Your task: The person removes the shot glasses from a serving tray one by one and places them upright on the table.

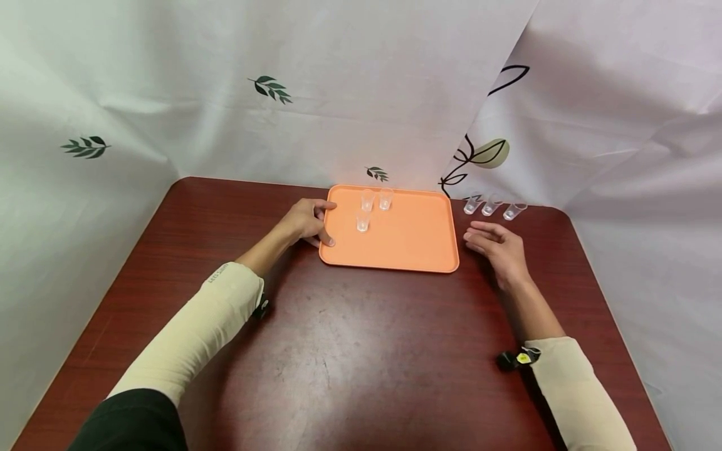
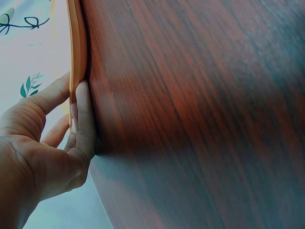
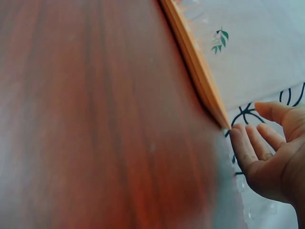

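An orange tray [image 1: 406,235] lies on the table's far side, with three small clear plastic cups standing toward its left: a back-left cup [image 1: 367,200], a back-right cup [image 1: 386,199] and a front cup [image 1: 363,222]. My left hand [image 1: 307,222] grips the tray's left edge, thumb over the rim; in the left wrist view, fingers of that left hand [image 2: 47,129] lie against the rim's outer side. Just off the tray's right edge is my right hand [image 1: 499,247], its fingers extended and holding nothing. In the right wrist view, the right hand's fingertips [image 3: 234,131] appear close to the tray's corner.
Beyond the right hand, three more clear cups stand in a row: left [image 1: 472,203], middle [image 1: 491,205] and right [image 1: 513,211]. A white leaf-printed curtain [image 1: 225,125] hangs behind the dark red wooden table [image 1: 361,351].
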A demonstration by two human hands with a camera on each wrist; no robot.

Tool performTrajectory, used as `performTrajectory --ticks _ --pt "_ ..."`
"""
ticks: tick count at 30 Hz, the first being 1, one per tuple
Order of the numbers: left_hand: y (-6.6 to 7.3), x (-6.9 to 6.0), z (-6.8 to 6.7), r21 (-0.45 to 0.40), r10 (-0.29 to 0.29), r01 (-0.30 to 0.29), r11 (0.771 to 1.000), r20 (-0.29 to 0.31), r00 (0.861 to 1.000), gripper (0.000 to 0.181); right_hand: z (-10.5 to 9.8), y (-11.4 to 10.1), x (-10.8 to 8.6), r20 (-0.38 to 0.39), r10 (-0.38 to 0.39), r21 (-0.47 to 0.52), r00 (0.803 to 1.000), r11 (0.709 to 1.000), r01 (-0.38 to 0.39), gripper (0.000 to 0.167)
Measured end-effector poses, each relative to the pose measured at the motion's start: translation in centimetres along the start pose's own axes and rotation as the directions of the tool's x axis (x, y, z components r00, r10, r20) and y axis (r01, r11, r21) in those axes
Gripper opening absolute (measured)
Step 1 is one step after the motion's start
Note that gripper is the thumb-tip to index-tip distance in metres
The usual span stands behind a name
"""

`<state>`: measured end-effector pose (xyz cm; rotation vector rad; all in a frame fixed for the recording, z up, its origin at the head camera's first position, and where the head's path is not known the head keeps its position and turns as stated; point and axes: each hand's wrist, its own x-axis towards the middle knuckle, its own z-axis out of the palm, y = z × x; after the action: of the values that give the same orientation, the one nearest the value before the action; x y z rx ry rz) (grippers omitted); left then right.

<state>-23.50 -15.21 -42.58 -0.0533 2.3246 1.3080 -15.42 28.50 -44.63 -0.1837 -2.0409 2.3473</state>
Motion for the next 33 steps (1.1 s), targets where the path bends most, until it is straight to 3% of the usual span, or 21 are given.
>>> performTrajectory --ticks 7,15,22,33 --pt "0.0 0.0 0.0 0.0 -0.007 0.007 1.0 -0.005 1.0 0.102 2.0 -0.5 0.7 0.016 0.0 -0.032 1.0 0.999 0.001 0.028" --pt "0.0 0.0 0.0 -0.01 0.001 -0.001 1.0 0.004 1.0 0.103 4.5 -0.1 2.0 0.027 0.017 -0.142 0.999 0.99 -0.013 0.053" --pt "0.0 -0.2 0.0 -0.012 0.005 -0.005 1.0 0.01 1.0 0.103 6.8 0.1 3.0 0.048 0.053 -0.1 0.997 0.994 -0.048 0.056" --pt "0.0 -0.1 0.0 -0.004 0.009 -0.009 1.0 0.003 1.0 0.101 10.0 0.7 4.7 0.058 0.07 -0.203 0.996 0.977 -0.057 0.059"
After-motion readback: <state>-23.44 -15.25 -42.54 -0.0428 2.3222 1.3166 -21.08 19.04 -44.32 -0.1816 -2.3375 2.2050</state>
